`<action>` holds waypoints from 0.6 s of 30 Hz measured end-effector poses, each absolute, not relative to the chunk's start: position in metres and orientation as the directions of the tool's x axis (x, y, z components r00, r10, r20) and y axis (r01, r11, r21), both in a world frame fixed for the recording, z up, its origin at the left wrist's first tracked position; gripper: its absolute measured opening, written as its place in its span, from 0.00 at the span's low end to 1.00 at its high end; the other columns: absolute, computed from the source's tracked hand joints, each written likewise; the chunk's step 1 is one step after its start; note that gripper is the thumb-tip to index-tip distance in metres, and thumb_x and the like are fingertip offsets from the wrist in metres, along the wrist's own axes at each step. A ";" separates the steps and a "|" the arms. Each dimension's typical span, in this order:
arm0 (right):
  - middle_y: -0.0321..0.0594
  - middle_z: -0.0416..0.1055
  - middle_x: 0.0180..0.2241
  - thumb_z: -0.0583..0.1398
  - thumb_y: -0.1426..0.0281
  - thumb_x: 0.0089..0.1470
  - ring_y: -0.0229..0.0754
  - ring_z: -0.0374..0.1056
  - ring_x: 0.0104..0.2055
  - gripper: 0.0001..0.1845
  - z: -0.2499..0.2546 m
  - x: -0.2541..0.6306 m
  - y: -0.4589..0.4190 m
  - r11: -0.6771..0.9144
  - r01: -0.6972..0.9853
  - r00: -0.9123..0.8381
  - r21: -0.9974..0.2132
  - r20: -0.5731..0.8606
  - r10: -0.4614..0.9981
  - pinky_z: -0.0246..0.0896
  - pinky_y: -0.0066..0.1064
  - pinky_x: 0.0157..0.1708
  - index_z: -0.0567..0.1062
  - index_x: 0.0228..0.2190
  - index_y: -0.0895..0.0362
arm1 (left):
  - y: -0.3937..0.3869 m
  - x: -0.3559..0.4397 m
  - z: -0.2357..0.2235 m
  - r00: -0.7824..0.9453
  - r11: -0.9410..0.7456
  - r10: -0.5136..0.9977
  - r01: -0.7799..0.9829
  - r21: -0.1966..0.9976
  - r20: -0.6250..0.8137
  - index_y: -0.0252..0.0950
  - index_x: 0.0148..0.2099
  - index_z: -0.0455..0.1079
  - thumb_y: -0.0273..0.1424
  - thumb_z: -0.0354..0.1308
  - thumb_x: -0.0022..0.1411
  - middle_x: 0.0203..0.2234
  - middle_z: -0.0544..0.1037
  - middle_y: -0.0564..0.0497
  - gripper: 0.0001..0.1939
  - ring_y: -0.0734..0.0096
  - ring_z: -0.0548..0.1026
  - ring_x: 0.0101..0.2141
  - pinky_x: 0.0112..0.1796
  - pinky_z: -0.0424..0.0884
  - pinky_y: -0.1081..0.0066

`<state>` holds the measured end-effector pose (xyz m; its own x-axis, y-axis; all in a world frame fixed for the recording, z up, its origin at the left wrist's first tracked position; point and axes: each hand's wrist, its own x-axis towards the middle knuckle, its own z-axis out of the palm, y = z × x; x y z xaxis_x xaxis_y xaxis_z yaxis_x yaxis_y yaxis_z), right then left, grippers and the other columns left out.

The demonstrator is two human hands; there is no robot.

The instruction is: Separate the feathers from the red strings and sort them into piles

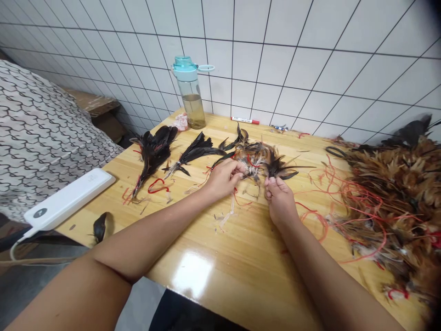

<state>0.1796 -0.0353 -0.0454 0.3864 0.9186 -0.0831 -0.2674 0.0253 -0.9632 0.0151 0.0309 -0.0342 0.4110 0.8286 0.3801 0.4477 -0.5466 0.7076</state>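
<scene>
My right hand (pixel 280 197) is closed around the base of a small bunch of dark feathers (pixel 274 164), whose tips fan out above the fingers. To its left, my left hand (pixel 224 177) has thumb and fingers pinched together at the edge of a loose pile of brown and black feathers (pixel 253 151). What lies between those fingertips is too small to make out. Two bundles of black feathers, one larger (pixel 153 149) and one slimmer (pixel 195 151), rest left of my hands, their quills gathered at the lower ends.
A large heap of brown feathers (pixel 396 184) covers the table's right side, with tangled red string (pixel 365 197) beside it. A water bottle (pixel 191 99) and a red-capped marker (pixel 245 120) stand and lie near the tiled wall. At the left edge sits a white power bank (pixel 70 197) with a cable.
</scene>
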 end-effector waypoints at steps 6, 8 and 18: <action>0.30 0.65 0.22 0.67 0.54 0.37 0.30 0.46 0.19 0.21 -0.041 0.176 -0.036 0.014 -0.301 0.389 -0.953 -0.109 0.915 0.41 0.26 0.18 0.66 0.23 0.54 | 0.034 0.013 -0.042 0.535 -0.683 0.730 0.580 0.443 0.425 0.37 0.43 0.73 0.26 0.53 0.61 0.39 0.74 0.47 0.10 0.65 0.70 0.43 0.47 0.66 0.64; 0.30 0.64 0.22 0.68 0.54 0.37 0.30 0.47 0.20 0.22 -0.041 0.176 -0.037 0.009 -0.297 0.387 -0.955 -0.112 0.915 0.42 0.26 0.18 0.66 0.23 0.55 | 0.033 0.015 -0.043 0.558 -0.696 0.718 0.596 0.401 0.416 0.37 0.45 0.72 0.27 0.53 0.61 0.40 0.73 0.46 0.11 0.64 0.69 0.44 0.47 0.66 0.64; 0.32 0.65 0.24 0.66 0.54 0.41 0.32 0.52 0.23 0.19 -0.047 0.176 -0.038 0.013 -0.201 0.382 -0.980 -0.066 0.922 0.47 0.27 0.23 0.68 0.22 0.55 | 0.033 0.014 -0.035 0.500 -0.624 0.782 0.621 0.475 0.373 0.35 0.35 0.68 0.26 0.50 0.60 0.35 0.72 0.47 0.06 0.66 0.69 0.38 0.41 0.65 0.67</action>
